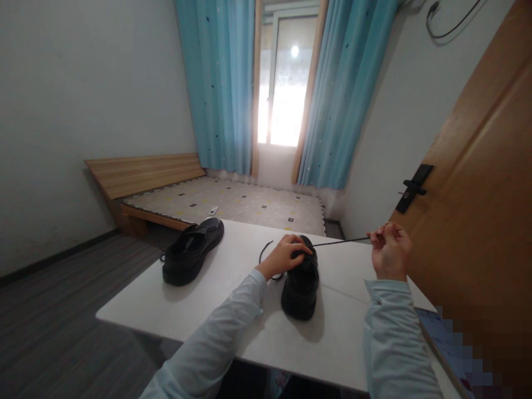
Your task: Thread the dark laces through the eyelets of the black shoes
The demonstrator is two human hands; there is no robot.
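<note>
A black shoe (300, 296) stands on the white table (141, 310) in front of me, its heel towards me. My left hand (286, 256) grips its upper near the lacing, fingers bent over the top. From there a black shoelace (338, 242) runs taut to the right, and its far end is pinched in the closed fingers of my right hand (390, 252), raised above the table's right side. Another stretch of lace curls loosely left of the shoe, partly behind my left hand. The second black shoe (189, 260) rests on the table at the left, untouched.
Beyond the table is a bed (236, 199) with a patterned mattress and a small white object (213, 210) on it. A wooden door (469, 183) with a black handle stands close on the right. A flat, partly blurred item (443, 338) lies at the right edge.
</note>
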